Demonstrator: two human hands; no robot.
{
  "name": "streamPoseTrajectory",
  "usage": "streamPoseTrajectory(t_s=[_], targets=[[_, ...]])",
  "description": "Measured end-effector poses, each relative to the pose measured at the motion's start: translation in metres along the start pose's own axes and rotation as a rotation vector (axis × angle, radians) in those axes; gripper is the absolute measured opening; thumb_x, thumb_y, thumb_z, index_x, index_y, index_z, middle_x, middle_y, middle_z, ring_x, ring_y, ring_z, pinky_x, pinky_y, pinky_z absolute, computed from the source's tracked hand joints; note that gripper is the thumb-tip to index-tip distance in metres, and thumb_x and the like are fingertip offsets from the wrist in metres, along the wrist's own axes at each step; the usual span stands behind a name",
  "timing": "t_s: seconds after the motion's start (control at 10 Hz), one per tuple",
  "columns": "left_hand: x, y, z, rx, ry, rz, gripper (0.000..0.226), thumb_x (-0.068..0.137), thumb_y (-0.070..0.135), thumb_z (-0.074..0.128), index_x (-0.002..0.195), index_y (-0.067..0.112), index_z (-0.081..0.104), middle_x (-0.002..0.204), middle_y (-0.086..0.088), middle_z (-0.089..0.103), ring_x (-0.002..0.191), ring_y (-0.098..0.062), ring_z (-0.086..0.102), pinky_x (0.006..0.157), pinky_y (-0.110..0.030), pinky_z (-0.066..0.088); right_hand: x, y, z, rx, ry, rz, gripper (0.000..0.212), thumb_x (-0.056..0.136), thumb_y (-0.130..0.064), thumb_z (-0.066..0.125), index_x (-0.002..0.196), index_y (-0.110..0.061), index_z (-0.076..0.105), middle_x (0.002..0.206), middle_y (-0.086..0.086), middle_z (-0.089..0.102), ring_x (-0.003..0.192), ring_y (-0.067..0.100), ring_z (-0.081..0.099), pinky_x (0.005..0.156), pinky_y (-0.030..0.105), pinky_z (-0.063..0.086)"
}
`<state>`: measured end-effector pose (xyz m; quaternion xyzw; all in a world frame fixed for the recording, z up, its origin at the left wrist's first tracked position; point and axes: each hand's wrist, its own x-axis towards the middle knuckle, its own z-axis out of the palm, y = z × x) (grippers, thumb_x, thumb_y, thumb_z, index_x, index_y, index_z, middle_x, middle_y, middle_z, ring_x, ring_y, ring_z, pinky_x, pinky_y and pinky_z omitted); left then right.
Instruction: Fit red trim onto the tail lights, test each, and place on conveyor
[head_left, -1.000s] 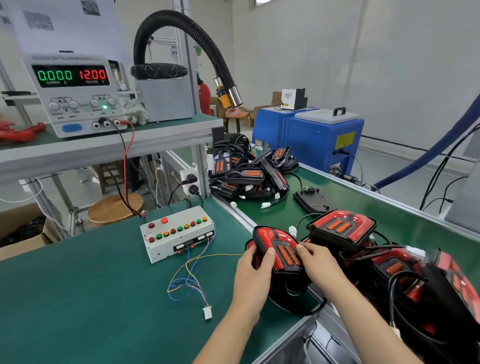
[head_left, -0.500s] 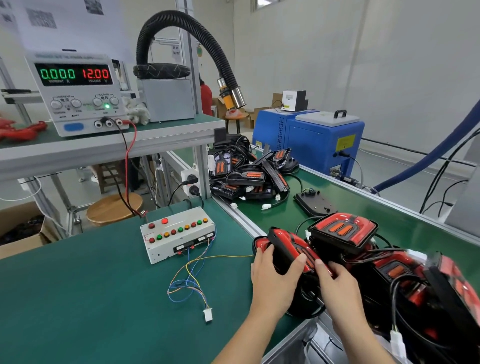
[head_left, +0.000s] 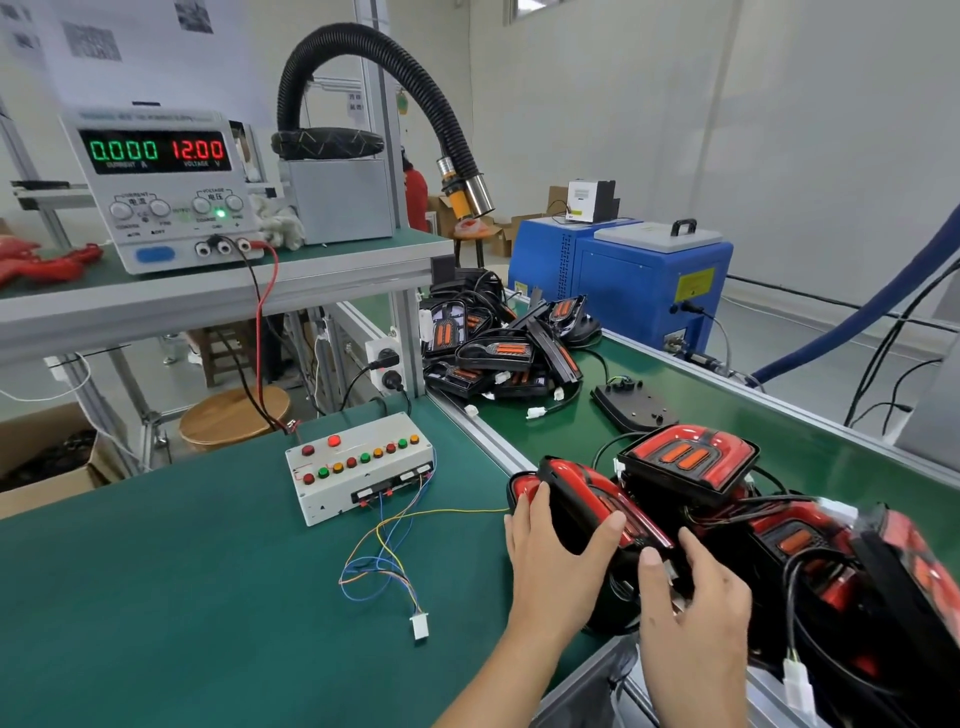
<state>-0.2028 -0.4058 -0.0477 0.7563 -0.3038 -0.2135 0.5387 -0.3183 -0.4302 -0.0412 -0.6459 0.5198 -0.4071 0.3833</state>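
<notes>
Lower centre: my left hand (head_left: 550, 561) and right hand (head_left: 691, 597) grip tail light (head_left: 587, 499), seating trim; next I plug connector (head_left: 420, 625).

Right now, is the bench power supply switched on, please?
On: the power supply display reads 0.000 and 12.00, and a green lamp glows on its panel.

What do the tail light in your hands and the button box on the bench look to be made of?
Tail light: glossy moulded plastic, by the look; red lens on a black housing, with highlights on its curved face. Button box: flat white panels with sharp edges and corner screws, probably painted metal or hard plastic; the picture doesn't settle which. Its buttons look like coloured plastic.
</notes>
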Motion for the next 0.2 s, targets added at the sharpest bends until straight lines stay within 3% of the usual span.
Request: streamPoseTrajectory(t_s=[0.1,0.2], targets=[[-0.0019,-0.0033,-0.0005,-0.004,0.016,0.03,0.101,0.072,0.084,0.056,0.156,0.033,0.031,0.163,0.008,0.026,0.155,-0.019,0.01,0.124,-0.046,0.023,-0.004,-0.0028,0.0013,-0.013,0.011,-0.053,0.057,0.092,-0.051,0.056,0.145,-0.033,0.048,0.121,-0.01,0.032,0.115,0.015,0.046,0.105,0.049,0.045],[-0.0009,-0.0066,-0.002,-0.049,0.042,0.023,0.102,0.075,0.084,0.054,0.159,0.033,0.026,0.165,0.01,0.02,0.155,-0.015,0.005,0.126,-0.045,0.019,-0.0063,-0.005,0.0033,-0.054,0.029,-0.089,0.057,0.093,-0.048,0.056,0.147,-0.03,0.048,0.128,-0.005,0.036,0.122,0.02,0.044,0.105,0.052,0.044]])
